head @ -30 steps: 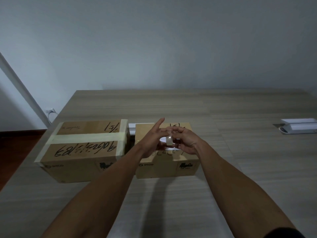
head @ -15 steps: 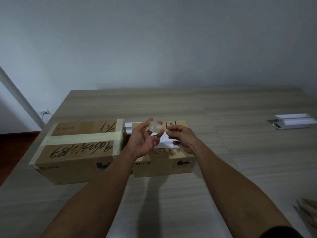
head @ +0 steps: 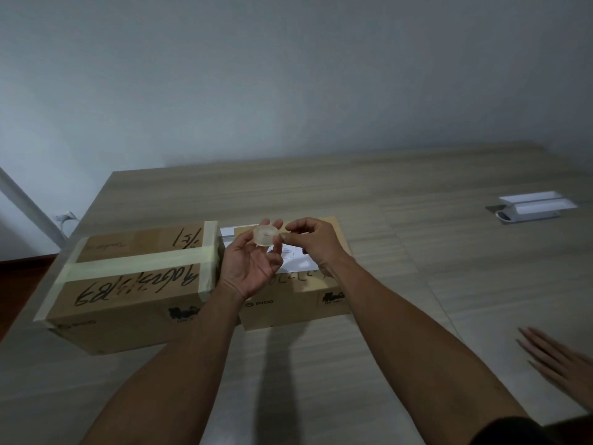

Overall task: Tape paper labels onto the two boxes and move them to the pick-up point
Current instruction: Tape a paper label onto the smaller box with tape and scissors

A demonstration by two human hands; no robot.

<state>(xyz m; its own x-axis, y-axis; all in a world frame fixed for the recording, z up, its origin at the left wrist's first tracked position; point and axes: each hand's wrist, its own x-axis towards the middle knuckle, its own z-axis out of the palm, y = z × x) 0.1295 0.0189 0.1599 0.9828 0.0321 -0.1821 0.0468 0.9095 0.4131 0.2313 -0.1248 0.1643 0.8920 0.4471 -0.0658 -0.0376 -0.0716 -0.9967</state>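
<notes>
My left hand [head: 253, 268] cradles the small clear tape roll [head: 264, 236] above the smaller brown cardboard box [head: 324, 300], fingers curled round it, while my right hand [head: 316, 242] fingers pinch its edge.

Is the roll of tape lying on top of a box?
No, the left hand holds the roll of tape in the air above the right box.

Plain office-like room, long wooden table [head: 385, 194], bare wall [head: 288, 75]

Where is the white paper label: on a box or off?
On: the white paper label lies flat atop the right cardboard box, under both hands; taping cannot tell.
</notes>
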